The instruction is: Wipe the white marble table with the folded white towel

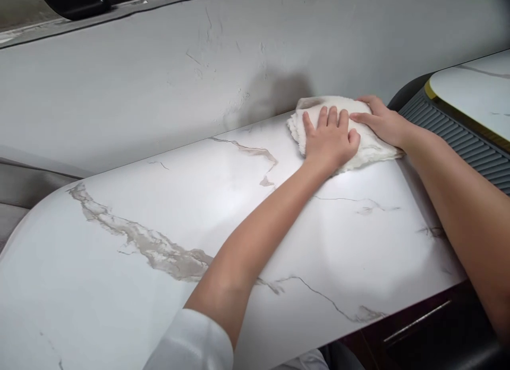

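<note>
A folded white cloth [370,152] lies on the far right part of a white marble-patterned tabletop [159,200], close to the wall. My left hand [330,141] rests flat on top of the cloth with its fingers spread. At the cloth's right side, my right hand [382,123] grips its edge, thumb on top and the other fingers curled around the far side. Part of the right hand's fingers is hidden behind the cloth.
Behind the table runs a grey-white wall panel [139,88] with scuffs. A dark ribbed surface [462,131] and a second marble-patterned top [478,93] with a gold edge stand at the right. Below the front edge is a dark seat [446,338].
</note>
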Available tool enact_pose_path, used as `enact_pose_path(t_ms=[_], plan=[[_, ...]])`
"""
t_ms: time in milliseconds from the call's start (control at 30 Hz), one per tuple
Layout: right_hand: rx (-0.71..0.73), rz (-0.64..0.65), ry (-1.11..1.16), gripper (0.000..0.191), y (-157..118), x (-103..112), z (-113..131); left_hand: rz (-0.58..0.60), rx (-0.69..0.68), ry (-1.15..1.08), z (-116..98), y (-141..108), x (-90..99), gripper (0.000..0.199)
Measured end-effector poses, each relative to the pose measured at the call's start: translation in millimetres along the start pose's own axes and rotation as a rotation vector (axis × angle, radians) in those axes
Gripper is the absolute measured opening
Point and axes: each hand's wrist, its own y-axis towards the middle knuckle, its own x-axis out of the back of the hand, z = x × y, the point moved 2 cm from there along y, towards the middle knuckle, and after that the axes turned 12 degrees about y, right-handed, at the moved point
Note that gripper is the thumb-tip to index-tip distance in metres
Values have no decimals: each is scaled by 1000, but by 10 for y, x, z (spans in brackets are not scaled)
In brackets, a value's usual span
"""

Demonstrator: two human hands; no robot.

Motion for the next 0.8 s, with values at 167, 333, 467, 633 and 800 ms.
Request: enact_pose_path(t_ms=[167, 333, 467, 633, 800], plan=[[-162, -3, 265, 65, -471, 120, -220, -54, -51, 39, -369, -337, 32, 54], [-203, -18, 193, 62, -1052, 214, -271, -102, -120, 57, -651, -792, 112, 56], [-161, -19, 132, 56, -1489, 269, -201, -145, -158, 71, -807, -1143, 156, 56], [-226, -38, 185, 49, -1923, 309, -253, -129, -191, 85, -1033, -1506, 187, 58], [-149, -45, 61, 56, -2264, 330, -358, -93, -232, 62, -1147, -1773, 276, 57]])
